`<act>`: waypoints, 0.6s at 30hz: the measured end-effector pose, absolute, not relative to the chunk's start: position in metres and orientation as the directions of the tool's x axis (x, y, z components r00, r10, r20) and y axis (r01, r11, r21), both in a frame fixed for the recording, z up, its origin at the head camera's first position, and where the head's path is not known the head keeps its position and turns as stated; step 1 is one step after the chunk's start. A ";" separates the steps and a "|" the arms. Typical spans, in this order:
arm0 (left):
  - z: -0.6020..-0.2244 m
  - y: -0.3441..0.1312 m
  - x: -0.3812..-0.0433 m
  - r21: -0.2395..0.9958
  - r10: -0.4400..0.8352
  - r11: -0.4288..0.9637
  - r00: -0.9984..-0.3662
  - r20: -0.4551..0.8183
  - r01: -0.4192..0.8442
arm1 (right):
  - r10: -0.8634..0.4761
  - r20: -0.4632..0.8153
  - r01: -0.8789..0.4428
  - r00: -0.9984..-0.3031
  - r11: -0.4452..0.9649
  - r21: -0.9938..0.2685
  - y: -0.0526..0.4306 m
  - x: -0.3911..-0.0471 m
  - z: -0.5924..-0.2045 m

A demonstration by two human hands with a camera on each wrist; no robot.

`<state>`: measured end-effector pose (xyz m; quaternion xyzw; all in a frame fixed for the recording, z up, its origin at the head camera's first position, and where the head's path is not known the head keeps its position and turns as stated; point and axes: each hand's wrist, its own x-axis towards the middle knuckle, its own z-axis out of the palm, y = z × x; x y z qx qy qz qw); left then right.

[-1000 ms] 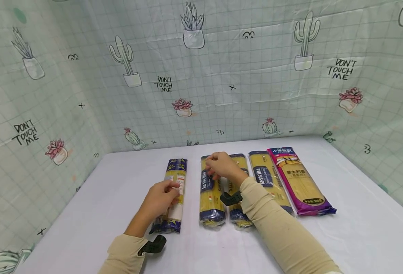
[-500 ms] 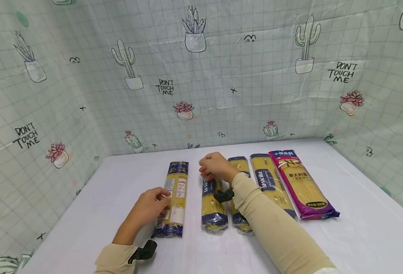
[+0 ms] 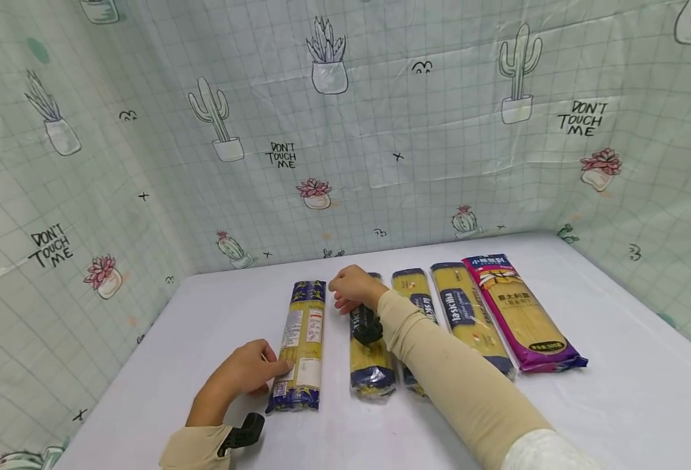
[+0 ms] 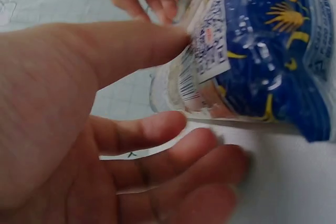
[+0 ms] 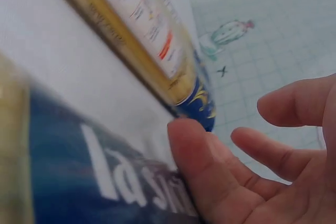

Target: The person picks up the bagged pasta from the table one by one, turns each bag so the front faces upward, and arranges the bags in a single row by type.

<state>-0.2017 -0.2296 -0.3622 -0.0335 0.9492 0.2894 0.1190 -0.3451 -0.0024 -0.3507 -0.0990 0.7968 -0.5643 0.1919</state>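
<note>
A flat spaghetti packet (image 3: 304, 343) with blue ends and white labels lies leftmost on the white table. At its near left side is my left hand (image 3: 245, 369). In the left wrist view the thumb (image 4: 152, 45) meets the packet's labelled side, while the fingers spread loosely below it. My right hand (image 3: 354, 287) hovers over the far end of a La Sicilia spaghetti packet (image 3: 371, 365), partly hiding it. Its fingertips are close to the far right corner of the leftmost packet. The right wrist view shows thumb and fingers (image 5: 262, 153) apart, with nothing between them.
To the right lie two more La Sicilia packets, one (image 3: 413, 284) partly under the right forearm, the other (image 3: 460, 307) beside it. A pink and purple pasta packet (image 3: 524, 313) is at the far right. A cactus-print curtain (image 3: 357, 130) stands behind the table (image 3: 204, 313).
My right hand has moved left across the La Sicilia packet toward the leftmost one. My left hand has shifted nearer and left, down to the leftmost packet's near left side.
</note>
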 end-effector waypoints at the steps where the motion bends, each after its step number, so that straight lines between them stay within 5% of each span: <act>1: -0.363 -0.230 -0.201 0.541 0.013 0.830 -0.966 -0.256 -0.132 | -0.369 -0.203 0.074 -0.907 0.335 -0.939 -0.003 -0.346 -0.352; 7: -0.358 -0.230 -0.198 0.543 0.059 0.829 -0.945 -0.322 -0.133 | -0.357 -0.194 0.077 -0.914 0.316 -0.945 -0.009 -0.354 -0.360; 18: -0.354 -0.228 -0.190 0.472 0.072 0.872 -0.922 -0.382 -0.127 | -0.365 -0.181 -0.019 -0.913 0.483 -0.875 -0.025 -0.360 -0.366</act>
